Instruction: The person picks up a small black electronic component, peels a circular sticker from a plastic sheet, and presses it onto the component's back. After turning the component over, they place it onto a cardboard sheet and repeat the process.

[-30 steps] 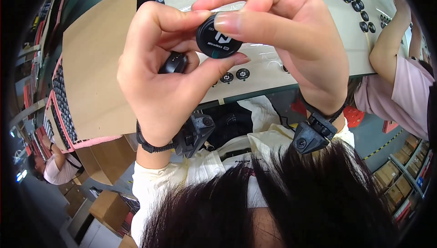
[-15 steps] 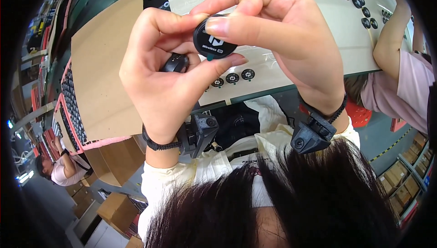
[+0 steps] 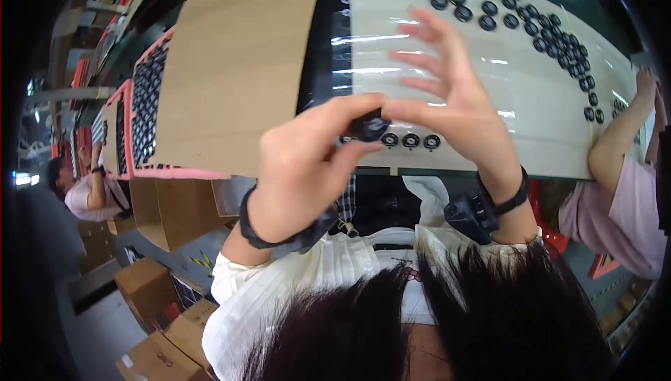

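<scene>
My left hand [image 3: 300,157] pinches a small round black disc [image 3: 370,127] between thumb and fingers over the near part of the table. Blur hides its markings, and the inside of my left palm is out of sight. My right hand [image 3: 465,98] is open with its fingers spread, smeared by motion. Its thumb tip is beside the disc and the left fingertips; whether they touch I cannot tell. Just beyond the near table edge, under the hands, lies a short row of black discs [image 3: 411,141] with pale printed marks.
Many black round pieces [image 3: 552,42] lie scattered on the pale table sheet [image 3: 531,126] at far right. A cardboard sheet [image 3: 237,73] and a shiny black strip [image 3: 325,52] cover the left. Pink-edged trays [image 3: 127,129] stand beyond. A co-worker's arm [image 3: 622,122] rests at right.
My right hand has come off the disc's face and spread its fingers. The left hand has lowered toward the table, turning the disc. The view has shifted, showing more of the table.
</scene>
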### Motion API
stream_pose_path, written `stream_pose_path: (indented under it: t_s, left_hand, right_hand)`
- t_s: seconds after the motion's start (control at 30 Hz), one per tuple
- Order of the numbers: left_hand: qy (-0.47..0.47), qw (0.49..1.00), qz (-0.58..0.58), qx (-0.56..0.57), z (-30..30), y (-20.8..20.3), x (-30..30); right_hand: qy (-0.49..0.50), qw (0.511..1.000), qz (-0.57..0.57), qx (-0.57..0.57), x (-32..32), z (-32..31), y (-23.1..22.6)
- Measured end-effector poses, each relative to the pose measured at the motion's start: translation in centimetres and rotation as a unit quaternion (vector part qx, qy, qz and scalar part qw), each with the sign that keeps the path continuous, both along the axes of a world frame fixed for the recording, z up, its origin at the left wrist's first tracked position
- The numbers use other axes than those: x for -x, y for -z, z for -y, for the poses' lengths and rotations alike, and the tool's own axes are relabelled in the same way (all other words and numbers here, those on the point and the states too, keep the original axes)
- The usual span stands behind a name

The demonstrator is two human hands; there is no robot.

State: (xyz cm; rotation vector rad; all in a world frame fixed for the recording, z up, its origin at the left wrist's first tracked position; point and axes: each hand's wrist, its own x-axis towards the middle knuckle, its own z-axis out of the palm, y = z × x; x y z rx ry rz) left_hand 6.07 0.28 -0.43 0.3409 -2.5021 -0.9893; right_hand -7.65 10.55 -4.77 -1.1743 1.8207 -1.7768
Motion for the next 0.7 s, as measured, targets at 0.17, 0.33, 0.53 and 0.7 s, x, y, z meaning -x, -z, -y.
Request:
stream_pose_path:
  t_s: [0.17, 0.33, 0.53, 0.7]
  left_hand:
    - [-0.144, 0.981, -0.026, -0.128, 5.8, -0.5, -6.3]
    - [-0.262, 0.941, -0.066, -0.202, 9.8, -1.8, -12.4]
    - [-0.305, 0.944, -0.046, -0.119, 16.2, -4.6, -15.7]
    - [-0.260, 0.957, 0.122, -0.028, 28.0, -4.3, -13.3]
  right_hand:
    - [-0.198, 0.900, 0.374, -0.102, 0.5, 6.8, 2.7]
    - [-0.228, 0.850, 0.434, -0.195, -0.4, 12.2, 5.3]
    - [-0.234, 0.867, 0.401, -0.183, -0.7, 13.7, 6.4]
    - [-0.153, 0.917, 0.302, -0.212, 1.3, 9.6, 4.2]
